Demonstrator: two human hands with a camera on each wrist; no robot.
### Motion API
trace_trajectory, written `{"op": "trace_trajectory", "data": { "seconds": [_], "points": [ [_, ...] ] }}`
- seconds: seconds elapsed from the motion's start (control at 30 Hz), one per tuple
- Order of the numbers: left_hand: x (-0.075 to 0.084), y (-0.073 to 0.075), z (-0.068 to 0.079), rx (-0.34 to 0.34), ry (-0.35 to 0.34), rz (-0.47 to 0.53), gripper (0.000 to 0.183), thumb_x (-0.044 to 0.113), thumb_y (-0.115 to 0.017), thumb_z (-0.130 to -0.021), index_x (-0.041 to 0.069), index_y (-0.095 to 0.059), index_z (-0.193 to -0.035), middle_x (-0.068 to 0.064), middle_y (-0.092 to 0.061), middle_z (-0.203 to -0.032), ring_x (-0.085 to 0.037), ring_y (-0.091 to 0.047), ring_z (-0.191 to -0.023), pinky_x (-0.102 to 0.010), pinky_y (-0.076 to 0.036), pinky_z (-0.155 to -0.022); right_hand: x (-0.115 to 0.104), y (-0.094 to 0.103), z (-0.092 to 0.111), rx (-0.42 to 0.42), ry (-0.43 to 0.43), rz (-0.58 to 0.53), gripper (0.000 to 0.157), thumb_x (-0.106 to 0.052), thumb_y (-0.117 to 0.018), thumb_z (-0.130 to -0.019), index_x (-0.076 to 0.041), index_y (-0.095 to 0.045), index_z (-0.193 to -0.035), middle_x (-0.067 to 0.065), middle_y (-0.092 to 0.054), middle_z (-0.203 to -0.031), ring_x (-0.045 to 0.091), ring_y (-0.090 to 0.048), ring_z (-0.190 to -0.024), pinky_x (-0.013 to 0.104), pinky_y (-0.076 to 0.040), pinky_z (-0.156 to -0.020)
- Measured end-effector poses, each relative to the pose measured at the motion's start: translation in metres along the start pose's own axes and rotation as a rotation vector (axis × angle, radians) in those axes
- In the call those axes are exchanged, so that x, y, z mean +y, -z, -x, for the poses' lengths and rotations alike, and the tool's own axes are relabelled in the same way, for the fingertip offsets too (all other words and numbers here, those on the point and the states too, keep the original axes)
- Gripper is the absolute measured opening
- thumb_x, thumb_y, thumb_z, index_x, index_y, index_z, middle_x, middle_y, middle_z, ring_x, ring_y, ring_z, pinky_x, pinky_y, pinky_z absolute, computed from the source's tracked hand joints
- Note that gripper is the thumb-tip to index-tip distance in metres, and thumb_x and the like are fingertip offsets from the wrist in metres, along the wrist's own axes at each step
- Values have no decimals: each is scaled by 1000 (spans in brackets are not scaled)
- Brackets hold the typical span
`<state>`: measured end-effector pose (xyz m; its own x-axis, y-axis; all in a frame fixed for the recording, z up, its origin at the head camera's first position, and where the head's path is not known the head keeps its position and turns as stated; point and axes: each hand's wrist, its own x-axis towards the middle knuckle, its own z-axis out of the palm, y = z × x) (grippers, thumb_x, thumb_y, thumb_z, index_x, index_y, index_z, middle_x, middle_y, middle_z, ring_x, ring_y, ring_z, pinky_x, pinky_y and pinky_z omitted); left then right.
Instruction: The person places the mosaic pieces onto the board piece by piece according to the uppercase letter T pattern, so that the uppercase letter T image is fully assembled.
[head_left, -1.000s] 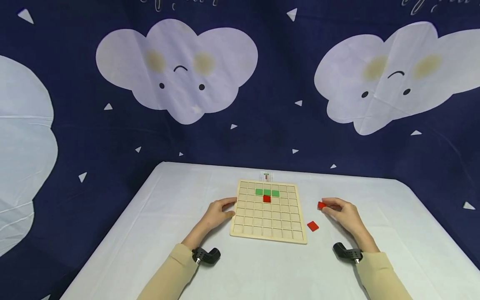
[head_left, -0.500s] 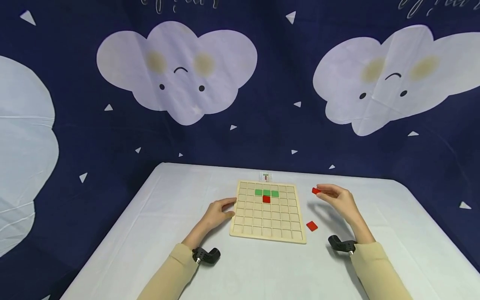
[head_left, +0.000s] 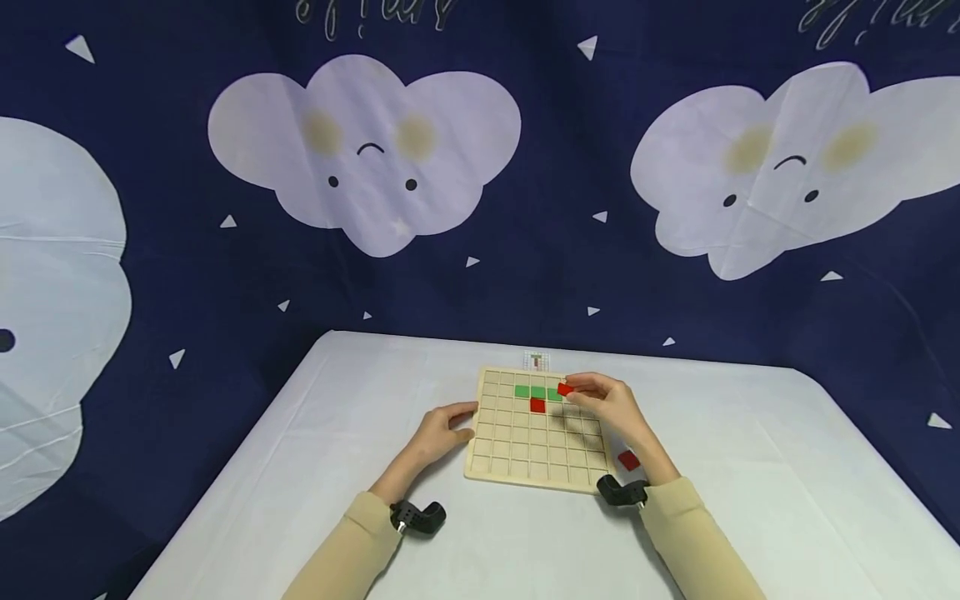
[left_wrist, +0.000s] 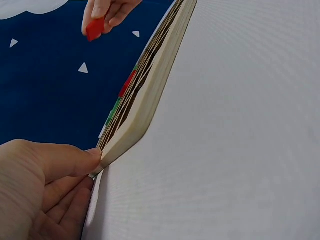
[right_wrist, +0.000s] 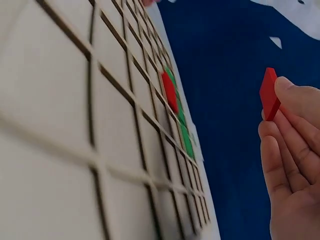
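Observation:
A pale wooden grid board (head_left: pixel 517 450) lies on the white table. Three green tiles (head_left: pixel 537 392) form a row in its far part, and one red tile (head_left: pixel 537 405) sits just below the middle one. My left hand (head_left: pixel 435 433) holds the board's left edge, with the thumb (left_wrist: pixel 75 160) against the rim in the left wrist view. Above the board's far right part, my right hand (head_left: pixel 615 408) pinches another red tile (right_wrist: pixel 269 94) between thumb and fingers, apart from the board. One more red tile (head_left: pixel 628 460) lies right of the board, beside my right forearm.
A small printed card (head_left: pixel 536 361) with a coloured grid pattern lies behind the board's far edge. A dark blue cloth (head_left: pixel 420 292) with white clouds hangs beyond the white table (head_left: pixel 360 400). Black wrist cameras (head_left: pixel 424 518) sit on both wrists.
My right hand has lifted the red tile off the table at the right and carried it left, over the board. My left hand stays at the board's edge; the head view has shifted slightly.

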<state>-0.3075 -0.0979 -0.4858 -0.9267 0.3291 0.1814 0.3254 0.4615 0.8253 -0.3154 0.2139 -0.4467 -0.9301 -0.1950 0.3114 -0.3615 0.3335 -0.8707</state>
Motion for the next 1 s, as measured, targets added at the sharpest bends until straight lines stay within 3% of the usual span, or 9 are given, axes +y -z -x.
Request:
{"op": "trace_trajectory", "data": {
  "seconds": [0.2, 0.43, 0.7, 1.0],
  "points": [
    [0, -3, 0, 2, 0, -5, 47, -1, -66, -84, -2, -54, -130, -19, -54, -130, -31, -52, -120, -36, -44, -100, 0, -20, 2, -33, -35, -2, 37, -16, -72, -84, 2, -64, -116, 14, -66, -110, 20, -64, -92, 23, -54, -76],
    [1, -2, 1, 2, 1, -3, 48, -2, -66, -83, -3, -54, -129, -20, -54, -129, -31, -52, -119, -35, -45, -99, -22, -32, 13, -67, -5, 28, 32, -7, -68, -87, 7, -62, -114, 23, -64, -108, 30, -63, -93, 28, -54, -77],
    [0, -2, 1, 12, -12, -7, 47, -1, -66, -83, -4, -54, -129, -21, -55, -128, -32, -52, -119, -34, -45, -98, 22, -45, 10, -39, 19, 63, 29, -14, -73, -83, -3, -68, -110, 11, -67, -107, 20, -65, -89, 23, -54, -76],
    [-3, -3, 1, 13, -30, -8, 47, -2, -66, -83, -4, -54, -128, -20, -55, -127, -31, -52, -119, -34, -45, -98, 34, -49, 9, -44, 203, 263, 26, -12, -76, -79, -10, -71, -105, 1, -68, -101, 15, -64, -87, 28, -55, -75]
  ]
}}
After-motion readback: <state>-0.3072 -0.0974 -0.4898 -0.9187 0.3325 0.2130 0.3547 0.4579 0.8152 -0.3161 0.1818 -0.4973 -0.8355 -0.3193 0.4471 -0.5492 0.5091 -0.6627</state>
